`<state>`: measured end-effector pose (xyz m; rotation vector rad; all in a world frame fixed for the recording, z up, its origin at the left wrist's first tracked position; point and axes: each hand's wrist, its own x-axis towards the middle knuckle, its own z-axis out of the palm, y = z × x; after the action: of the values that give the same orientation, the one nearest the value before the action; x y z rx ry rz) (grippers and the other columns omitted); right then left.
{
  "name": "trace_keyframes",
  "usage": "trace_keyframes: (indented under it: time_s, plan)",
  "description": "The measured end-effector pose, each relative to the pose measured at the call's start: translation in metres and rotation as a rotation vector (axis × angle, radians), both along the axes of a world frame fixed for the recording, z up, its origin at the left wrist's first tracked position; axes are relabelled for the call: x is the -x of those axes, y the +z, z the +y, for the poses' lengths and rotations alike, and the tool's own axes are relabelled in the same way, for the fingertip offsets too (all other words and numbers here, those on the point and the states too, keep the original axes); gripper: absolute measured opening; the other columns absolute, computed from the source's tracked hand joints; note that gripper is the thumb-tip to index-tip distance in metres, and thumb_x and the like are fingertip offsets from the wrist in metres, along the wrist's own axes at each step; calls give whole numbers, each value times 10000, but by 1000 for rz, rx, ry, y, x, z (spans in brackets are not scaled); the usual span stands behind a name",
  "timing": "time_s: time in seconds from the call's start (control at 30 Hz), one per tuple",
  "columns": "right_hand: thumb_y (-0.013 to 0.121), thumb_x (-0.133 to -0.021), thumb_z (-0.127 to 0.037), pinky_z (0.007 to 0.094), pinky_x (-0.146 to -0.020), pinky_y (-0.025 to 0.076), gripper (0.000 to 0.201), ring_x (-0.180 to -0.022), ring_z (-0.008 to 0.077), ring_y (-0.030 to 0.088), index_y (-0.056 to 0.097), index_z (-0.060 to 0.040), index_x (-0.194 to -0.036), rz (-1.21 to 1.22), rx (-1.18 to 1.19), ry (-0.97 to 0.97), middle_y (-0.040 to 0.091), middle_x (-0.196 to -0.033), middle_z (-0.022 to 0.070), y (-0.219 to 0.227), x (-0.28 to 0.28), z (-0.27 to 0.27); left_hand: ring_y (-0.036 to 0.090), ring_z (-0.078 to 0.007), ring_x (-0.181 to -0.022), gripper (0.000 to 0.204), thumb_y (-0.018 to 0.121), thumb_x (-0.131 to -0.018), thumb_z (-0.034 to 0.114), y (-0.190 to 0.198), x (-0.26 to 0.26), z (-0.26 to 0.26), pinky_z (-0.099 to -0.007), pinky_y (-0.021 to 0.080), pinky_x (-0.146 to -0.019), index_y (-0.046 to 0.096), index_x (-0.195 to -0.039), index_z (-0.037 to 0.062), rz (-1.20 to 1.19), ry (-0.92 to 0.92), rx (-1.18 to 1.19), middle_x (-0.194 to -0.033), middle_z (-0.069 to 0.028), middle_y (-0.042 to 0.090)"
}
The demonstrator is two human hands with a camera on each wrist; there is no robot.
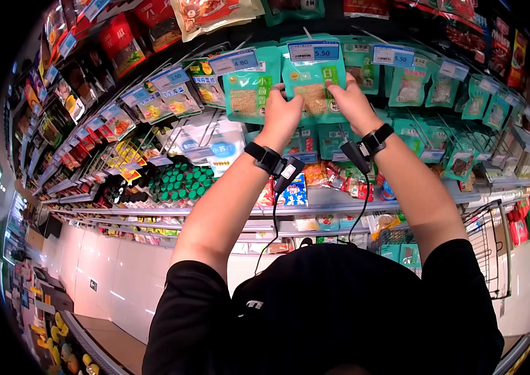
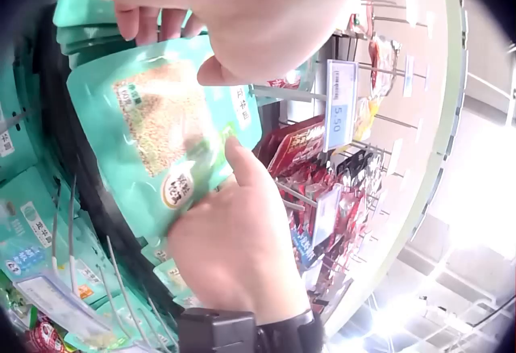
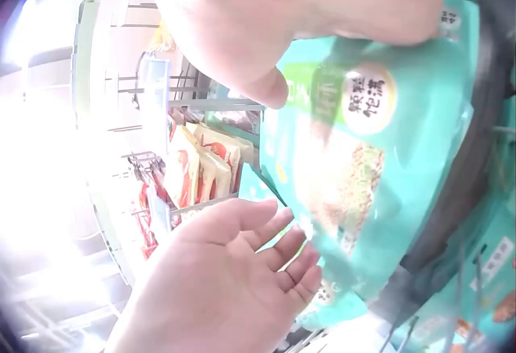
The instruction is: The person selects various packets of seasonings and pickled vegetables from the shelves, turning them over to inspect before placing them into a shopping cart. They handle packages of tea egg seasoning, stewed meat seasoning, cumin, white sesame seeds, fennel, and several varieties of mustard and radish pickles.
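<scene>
In the head view, a teal seed packet (image 1: 315,99) hangs under a 5.50 price tag, tilted in the left wrist view. My right hand (image 1: 355,107) grips its right edge, thumb on the front face (image 2: 173,119) and fingers hidden behind. At the opposite edge is my left hand (image 1: 282,116), its thumb against the packet and its fingers loosely bent between it and the neighbouring teal packet (image 1: 246,94). The right wrist view shows the left palm (image 3: 234,276) turned up beside the packet (image 3: 387,159), without a clear grip.
Price tags (image 1: 393,55) and metal hooks stick out around the hands. More teal packets (image 1: 410,84) hang to the right. Below are green-capped jars (image 1: 180,182) and a shelf edge (image 1: 333,208). A wire cart (image 1: 490,250) stands at the lower right.
</scene>
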<state>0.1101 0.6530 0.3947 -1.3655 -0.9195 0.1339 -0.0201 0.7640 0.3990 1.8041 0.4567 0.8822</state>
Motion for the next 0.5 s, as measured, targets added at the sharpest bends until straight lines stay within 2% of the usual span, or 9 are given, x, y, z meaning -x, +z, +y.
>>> trace_keyframes:
  time_s: [0.07, 0.1, 0.17, 0.2, 0.27, 0.3, 0.43, 0.5]
  plan:
    - [601, -877, -161, 298, -779, 481, 428, -931, 154, 597, 455, 33, -1229, 103, -22, 88, 610, -1100, 112, -1, 15, -8, 561, -190, -1002, 492, 623, -811, 126, 0, 13, -6, -308, 471, -796, 429, -1229, -47, -62, 97, -17, -1137, -153, 567]
    - [601, -877, -161, 298, -779, 481, 428, -931, 154, 597, 455, 33, -1229, 110, -34, 72, 610, -1100, 112, 3, 28, -14, 561, -190, -1002, 492, 623, -811, 126, -1, 19, -8, -308, 471, -796, 429, -1229, -47, -55, 80, -27, -1137, -153, 567]
    - [615, -872, -104, 283, -775, 484, 378, -910, 144, 603, 478, 32, -1197, 169, -65, 222, 621, -1074, 87, 9, 54, -27, 602, -204, -900, 400, 660, -797, 128, -3, 33, -13, -314, 487, -756, 474, -1106, -47, -222, -213, 171, -1037, -152, 607]
    - [606, -884, -100, 282, -780, 486, 316, -913, 138, 608, 517, 27, -1159, 156, -91, 217, 628, -1057, 77, 7, 62, -29, 602, -204, -900, 400, 660, -797, 128, -3, 41, -15, -314, 487, -756, 474, -1106, -47, -209, -226, 168, -1037, -152, 607]
    - [609, -884, -108, 282, -783, 488, 308, -919, 137, 608, 527, 26, -1149, 211, -144, 179, 629, -1061, 79, 1, 78, -34, 600, -174, -909, 368, 631, -849, 74, -4, 59, -19, -301, 491, -780, 462, -1162, -23, -183, -292, 18, -1059, -120, 600]
    - [613, -884, -115, 283, -786, 489, 300, -925, 136, 608, 537, 25, -1139, 256, -187, 152, 630, -1064, 81, -3, 86, -37, 600, -174, -909, 368, 631, -849, 74, -5, 68, -21, -301, 491, -780, 462, -1162, -23, -165, -304, 19, -1059, -120, 600]
    - [623, -878, -120, 291, -798, 493, 315, -937, 138, 606, 536, 21, -1146, 235, -133, 176, 628, -1078, 83, -8, 112, -59, 609, -180, -931, 323, 648, -846, 64, -8, 91, -31, -311, 502, -799, 492, -1117, -14, -146, -488, 265, -1058, -115, 614]
    - [624, -875, -116, 293, -798, 494, 307, -944, 144, 608, 545, 19, -1139, 260, -118, 91, 626, -1088, 86, -16, 127, -71, 610, -181, -943, 323, 642, -848, 52, -18, 97, -37, -319, 497, -824, 496, -1130, -11, -137, -557, 301, -1073, -112, 616]
